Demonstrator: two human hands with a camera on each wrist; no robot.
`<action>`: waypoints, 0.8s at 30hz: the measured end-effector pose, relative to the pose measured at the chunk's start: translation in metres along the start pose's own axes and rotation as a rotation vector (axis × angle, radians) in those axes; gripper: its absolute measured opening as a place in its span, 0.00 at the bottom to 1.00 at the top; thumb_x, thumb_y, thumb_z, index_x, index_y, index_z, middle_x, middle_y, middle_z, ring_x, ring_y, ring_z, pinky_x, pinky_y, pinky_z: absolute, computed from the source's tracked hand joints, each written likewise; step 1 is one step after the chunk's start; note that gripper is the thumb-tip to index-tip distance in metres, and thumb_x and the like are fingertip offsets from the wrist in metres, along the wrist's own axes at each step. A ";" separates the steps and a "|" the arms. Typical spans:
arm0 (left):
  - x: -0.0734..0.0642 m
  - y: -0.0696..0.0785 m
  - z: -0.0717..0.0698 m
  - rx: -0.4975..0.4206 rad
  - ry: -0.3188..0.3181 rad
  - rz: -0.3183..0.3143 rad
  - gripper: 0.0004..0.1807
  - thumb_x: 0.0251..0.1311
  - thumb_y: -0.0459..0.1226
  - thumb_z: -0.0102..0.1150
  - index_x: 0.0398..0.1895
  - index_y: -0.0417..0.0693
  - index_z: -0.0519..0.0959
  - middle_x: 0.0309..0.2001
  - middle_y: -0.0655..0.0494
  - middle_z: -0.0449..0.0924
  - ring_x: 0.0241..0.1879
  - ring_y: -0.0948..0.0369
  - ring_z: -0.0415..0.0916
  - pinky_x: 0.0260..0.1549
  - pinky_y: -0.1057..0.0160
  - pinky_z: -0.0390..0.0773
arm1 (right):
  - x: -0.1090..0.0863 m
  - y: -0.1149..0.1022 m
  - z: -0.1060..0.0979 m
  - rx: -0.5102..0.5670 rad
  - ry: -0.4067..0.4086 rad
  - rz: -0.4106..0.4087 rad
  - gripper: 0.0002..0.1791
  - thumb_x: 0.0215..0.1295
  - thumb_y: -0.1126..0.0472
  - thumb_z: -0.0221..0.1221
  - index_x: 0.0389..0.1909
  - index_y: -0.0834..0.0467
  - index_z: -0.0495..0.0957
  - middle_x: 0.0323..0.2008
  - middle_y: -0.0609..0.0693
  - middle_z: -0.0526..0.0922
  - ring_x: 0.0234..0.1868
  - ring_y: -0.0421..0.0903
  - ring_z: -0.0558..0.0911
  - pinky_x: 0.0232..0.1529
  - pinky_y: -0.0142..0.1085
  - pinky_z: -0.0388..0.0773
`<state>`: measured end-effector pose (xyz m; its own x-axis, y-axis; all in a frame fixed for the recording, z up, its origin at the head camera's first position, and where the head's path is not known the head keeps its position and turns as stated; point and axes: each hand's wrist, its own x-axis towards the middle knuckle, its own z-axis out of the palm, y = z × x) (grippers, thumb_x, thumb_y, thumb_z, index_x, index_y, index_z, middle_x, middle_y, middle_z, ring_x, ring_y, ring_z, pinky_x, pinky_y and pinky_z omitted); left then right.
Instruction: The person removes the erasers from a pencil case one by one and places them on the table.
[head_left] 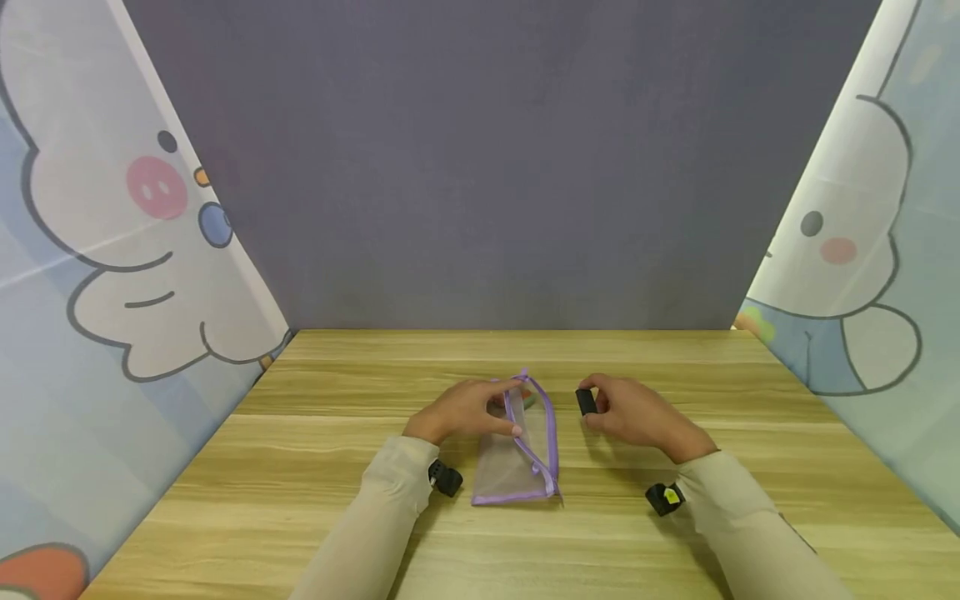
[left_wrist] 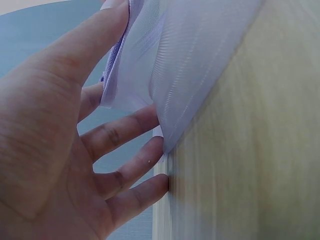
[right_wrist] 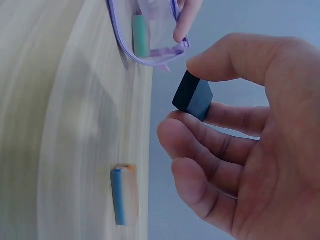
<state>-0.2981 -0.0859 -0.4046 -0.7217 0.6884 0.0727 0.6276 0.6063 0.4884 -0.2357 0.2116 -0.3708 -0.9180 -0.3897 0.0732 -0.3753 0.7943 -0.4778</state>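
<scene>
A see-through mesh zip pouch with purple trim lies on the table with its mouth gaping to the right. My left hand holds the pouch at its mouth, thumb on one purple edge and index finger along the other. In the left wrist view, the other fingers rest against the mesh, near the tabletop. Right of the pouch, my right hand pinches a small black block between thumb and fingers, above the table. Inside the pouch shows a green block.
A small blue, white and orange block lies on the wooden table, seen in the right wrist view. A dark grey panel rises behind the table, and cartoon-printed cloths hang at both sides.
</scene>
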 end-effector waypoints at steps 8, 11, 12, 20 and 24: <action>-0.001 0.001 -0.001 -0.004 -0.008 -0.001 0.47 0.56 0.61 0.68 0.78 0.65 0.60 0.61 0.57 0.79 0.58 0.61 0.76 0.58 0.56 0.73 | -0.001 0.006 -0.009 0.013 -0.018 0.049 0.27 0.63 0.60 0.63 0.62 0.63 0.72 0.30 0.47 0.78 0.24 0.43 0.74 0.32 0.40 0.71; -0.002 0.003 -0.002 -0.004 -0.003 0.001 0.47 0.57 0.60 0.68 0.78 0.64 0.61 0.59 0.56 0.80 0.56 0.61 0.77 0.56 0.57 0.74 | -0.001 0.008 -0.012 0.001 -0.014 0.048 0.27 0.63 0.59 0.63 0.62 0.63 0.73 0.30 0.47 0.78 0.24 0.43 0.74 0.32 0.40 0.71; -0.002 0.003 -0.003 -0.006 -0.001 0.005 0.47 0.57 0.59 0.69 0.78 0.63 0.61 0.58 0.56 0.80 0.56 0.61 0.77 0.56 0.57 0.74 | -0.002 0.008 -0.013 0.001 -0.012 0.045 0.27 0.63 0.60 0.63 0.62 0.63 0.73 0.30 0.47 0.78 0.24 0.43 0.73 0.32 0.40 0.71; 0.000 0.002 -0.004 0.020 0.015 0.015 0.46 0.56 0.60 0.68 0.77 0.62 0.62 0.59 0.55 0.80 0.56 0.60 0.77 0.56 0.56 0.74 | -0.004 0.011 -0.019 0.009 -0.015 0.039 0.26 0.63 0.61 0.64 0.60 0.66 0.73 0.28 0.47 0.77 0.23 0.43 0.73 0.31 0.39 0.71; 0.000 0.000 0.001 0.042 0.020 0.015 0.46 0.56 0.61 0.68 0.77 0.63 0.63 0.60 0.54 0.79 0.56 0.59 0.77 0.56 0.56 0.73 | -0.009 0.013 -0.017 0.023 -0.025 0.053 0.25 0.64 0.62 0.64 0.60 0.67 0.73 0.28 0.48 0.77 0.21 0.43 0.72 0.31 0.40 0.71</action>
<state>-0.2975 -0.0856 -0.4051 -0.7176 0.6896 0.0976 0.6497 0.6124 0.4504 -0.2344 0.2335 -0.3627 -0.9328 -0.3594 0.0256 -0.3232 0.8033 -0.5003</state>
